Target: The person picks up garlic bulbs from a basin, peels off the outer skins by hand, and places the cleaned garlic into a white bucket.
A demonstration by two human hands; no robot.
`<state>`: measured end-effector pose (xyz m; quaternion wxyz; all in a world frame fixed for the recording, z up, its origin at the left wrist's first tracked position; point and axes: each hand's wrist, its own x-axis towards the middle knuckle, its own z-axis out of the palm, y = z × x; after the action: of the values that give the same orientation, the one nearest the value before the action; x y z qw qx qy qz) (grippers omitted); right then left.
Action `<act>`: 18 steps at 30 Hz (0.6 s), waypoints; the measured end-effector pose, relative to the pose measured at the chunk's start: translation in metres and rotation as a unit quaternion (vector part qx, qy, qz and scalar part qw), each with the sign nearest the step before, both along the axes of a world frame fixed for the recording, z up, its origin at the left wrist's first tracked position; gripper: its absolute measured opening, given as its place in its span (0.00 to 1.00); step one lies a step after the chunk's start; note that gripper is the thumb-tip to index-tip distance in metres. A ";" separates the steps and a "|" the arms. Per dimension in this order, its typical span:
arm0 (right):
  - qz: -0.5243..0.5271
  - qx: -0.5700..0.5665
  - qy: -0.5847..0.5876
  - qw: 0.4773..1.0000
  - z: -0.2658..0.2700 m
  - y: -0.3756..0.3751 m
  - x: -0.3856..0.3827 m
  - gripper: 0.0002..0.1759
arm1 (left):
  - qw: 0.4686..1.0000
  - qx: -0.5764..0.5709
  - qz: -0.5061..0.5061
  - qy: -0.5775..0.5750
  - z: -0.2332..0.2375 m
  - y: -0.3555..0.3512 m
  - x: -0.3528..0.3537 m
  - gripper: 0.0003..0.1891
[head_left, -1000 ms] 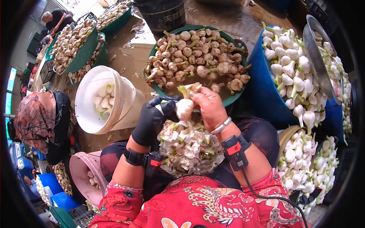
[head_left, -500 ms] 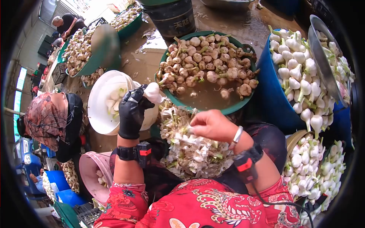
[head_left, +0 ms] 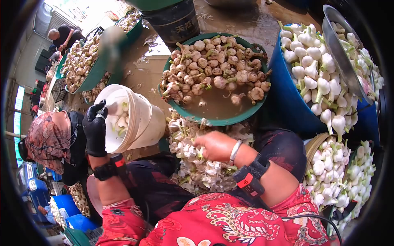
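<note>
My left hand (head_left: 95,129), in a black glove, is at the near side of a white bucket (head_left: 133,119), by its mouth. Its fingers are slightly curled and apart, with no bulb seen in them. Peeled garlic bulbs (head_left: 120,122) lie inside the bucket. My bare right hand (head_left: 217,146) is closed above a heap of garlic skins (head_left: 205,174) between my legs. Whatever its fingers hold is hidden. Just beyond, a green tub (head_left: 217,121) contains unpeeled garlic bulbs (head_left: 213,67) and some brownish water.
A blue barrel (head_left: 289,104) full of white garlic stands at the right, a metal basin (head_left: 349,53) leaning on it. More white garlic (head_left: 328,168) fills containers below. A black bucket (head_left: 174,24) stands behind the tub. Another person in a patterned head covering (head_left: 49,137) sits close at left.
My left hand has moved left from the tub side to the white bucket, and the garlic bulb it held no longer shows in it. My right hand has shifted slightly left and down over the skins.
</note>
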<state>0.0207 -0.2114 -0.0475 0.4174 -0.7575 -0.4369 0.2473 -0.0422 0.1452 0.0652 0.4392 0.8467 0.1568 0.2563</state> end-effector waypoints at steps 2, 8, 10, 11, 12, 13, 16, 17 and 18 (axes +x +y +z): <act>0.023 -0.054 -0.017 0.998 -0.006 0.002 -0.007 0.06 | 0.991 0.107 -0.018 0.077 0.004 -0.008 0.011 0.12; -0.063 -0.076 -0.011 0.995 0.032 -0.003 0.016 0.07 | 0.909 0.087 -0.270 0.304 -0.117 -0.134 0.097 0.18; -0.113 -0.053 -0.016 0.992 0.024 -0.004 0.017 0.08 | 0.863 0.138 -0.338 0.349 -0.158 -0.161 0.124 0.23; -0.123 -0.052 -0.002 0.991 0.023 -0.005 0.018 0.08 | 0.853 0.152 -0.357 0.350 -0.201 -0.162 0.137 0.26; -0.130 -0.061 0.009 0.990 0.022 -0.005 0.019 0.09 | 0.853 0.173 -0.350 0.345 -0.232 -0.169 0.146 0.27; -0.137 -0.069 0.018 0.988 0.022 -0.006 0.021 0.09 | 0.854 0.195 -0.343 0.339 -0.254 -0.176 0.156 0.28; -0.191 -0.041 0.060 0.979 0.024 -0.008 0.025 0.10 | 0.848 0.228 -0.304 0.369 -0.284 -0.181 0.171 0.28; -0.223 -0.025 0.080 0.971 0.023 -0.007 0.024 0.09 | 0.846 0.226 -0.306 0.373 -0.284 -0.180 0.169 0.28; -0.221 -0.024 0.084 0.971 0.023 -0.007 0.023 0.09 | 0.837 0.148 -0.311 0.424 -0.281 -0.176 0.166 0.26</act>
<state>0.0441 -0.2186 -0.0248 0.4787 -0.8216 -0.2155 0.2221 0.1242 -0.0306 -0.2158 0.2559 0.9315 0.0164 -0.2581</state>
